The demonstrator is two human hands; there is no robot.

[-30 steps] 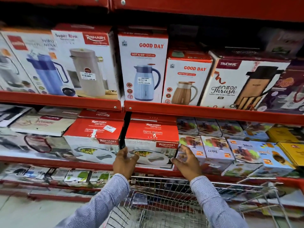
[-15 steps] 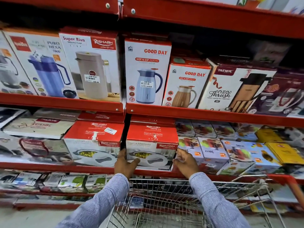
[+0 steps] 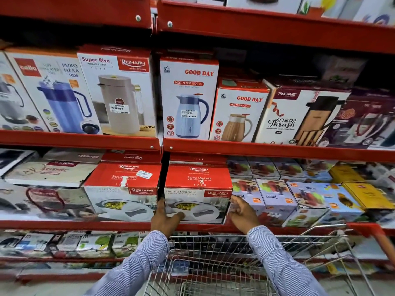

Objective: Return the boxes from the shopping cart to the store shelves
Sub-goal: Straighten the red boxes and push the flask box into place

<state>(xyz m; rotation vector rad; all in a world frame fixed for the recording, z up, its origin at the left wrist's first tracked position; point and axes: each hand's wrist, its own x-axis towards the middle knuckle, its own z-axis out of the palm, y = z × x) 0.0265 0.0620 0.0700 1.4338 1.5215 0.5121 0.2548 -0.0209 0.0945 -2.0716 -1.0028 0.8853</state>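
Note:
A red and white Rishabh casserole box (image 3: 197, 189) sits on the middle red shelf (image 3: 85, 225), right of the dark upright post. My left hand (image 3: 164, 218) is pressed against the box's lower left front corner, thumb across its face. Against the box's right front edge rests my right hand (image 3: 242, 212), fingers curled beside the small juicer boxes. A matching Rishabh box (image 3: 123, 189) stands to the left of the post. The wire shopping cart (image 3: 213, 263) is below my forearms; the part of its basket that shows holds no boxes.
Flask and jug boxes (image 3: 189, 99) line the shelf above. Small juicer boxes (image 3: 275, 195) and yellow boxes (image 3: 367, 195) fill the shelf to the right. Flat boxes (image 3: 49, 171) lie to the left. The cart's red handle (image 3: 382, 242) is at the right.
Both hands have stayed on the casserole box, which has slid a little deeper onto the shelf. My head has tilted up, showing more of the upper shelves.

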